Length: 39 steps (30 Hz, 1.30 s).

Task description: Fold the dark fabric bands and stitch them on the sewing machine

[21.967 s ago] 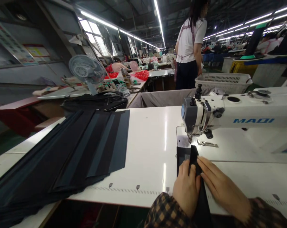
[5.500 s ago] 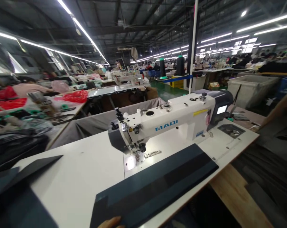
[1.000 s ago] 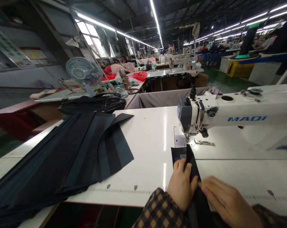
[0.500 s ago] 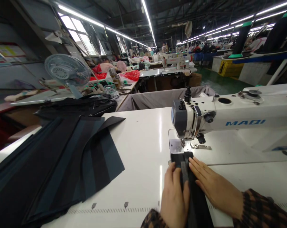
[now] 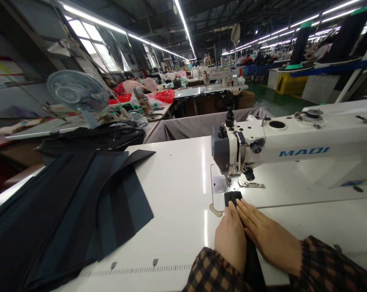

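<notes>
Cloth stack: dark navy and black flat fabric panels, overlapping, fanned across the left of the glossy white sewing table; the rightmost panel has one corner folded up.
Fan: pale blue-grey round caged fan, behind the stack.
Heap: soft black material, lying between fan and panels.
Table edge marking: printed black ruler scale along the near side.
Bin: grey cloth-lined trough, just beyond the far edge.
Left hand: bare left hand, checked brown-and-black cuff, fingers laid on the strip; whether the thumb pinches it, cannot tell.
Work piece: narrow folded black fabric strip, on the table beneath both hands, far end just in front of the needle area, near end running toward the wearer.
Right hand: bare right hand, matching cuff, fingers straight and unclenched, fingertips pressing on the strip, touching the left hand.
Fitting: small slotted silver metal attachment, flat beside the needle.
Machine: white sewing machine with grey head, blue "MAQI" lettering.
Thread: tall black cones on a blue rack, behind the machine.
</notes>
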Each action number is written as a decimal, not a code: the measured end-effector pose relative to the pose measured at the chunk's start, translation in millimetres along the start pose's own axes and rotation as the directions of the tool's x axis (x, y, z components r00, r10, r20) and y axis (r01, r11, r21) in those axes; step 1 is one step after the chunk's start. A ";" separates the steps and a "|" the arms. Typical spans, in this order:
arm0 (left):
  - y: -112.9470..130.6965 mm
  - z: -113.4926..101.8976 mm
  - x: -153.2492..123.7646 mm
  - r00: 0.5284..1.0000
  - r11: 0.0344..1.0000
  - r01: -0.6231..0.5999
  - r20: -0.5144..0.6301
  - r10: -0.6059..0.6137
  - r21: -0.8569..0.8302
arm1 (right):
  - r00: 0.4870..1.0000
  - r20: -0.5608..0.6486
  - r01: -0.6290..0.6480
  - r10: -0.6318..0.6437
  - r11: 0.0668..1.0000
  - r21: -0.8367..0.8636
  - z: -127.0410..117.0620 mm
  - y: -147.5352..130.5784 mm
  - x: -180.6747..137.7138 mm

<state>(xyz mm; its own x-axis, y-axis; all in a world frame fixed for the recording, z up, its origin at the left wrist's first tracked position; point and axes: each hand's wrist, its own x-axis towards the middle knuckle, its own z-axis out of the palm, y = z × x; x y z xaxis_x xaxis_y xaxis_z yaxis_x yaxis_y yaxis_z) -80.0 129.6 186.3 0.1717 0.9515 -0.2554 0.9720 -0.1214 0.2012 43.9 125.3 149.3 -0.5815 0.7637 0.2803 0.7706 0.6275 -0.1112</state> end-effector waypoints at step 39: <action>-2.6 -19.2 47.8 0.996 0.996 0.053 0.079 -0.047 -0.075 | 0.996 0.024 0.093 -0.090 0.972 -0.214 10.1 36.5 36.0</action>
<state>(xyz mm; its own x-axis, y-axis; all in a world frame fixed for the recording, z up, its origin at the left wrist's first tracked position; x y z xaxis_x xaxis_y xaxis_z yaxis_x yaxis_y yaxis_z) -77.4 180.8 191.7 0.1376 0.9307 -0.3390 0.9650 -0.0488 0.2578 48.4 177.3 145.7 -0.6545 0.7075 0.2665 0.7511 0.6489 0.1219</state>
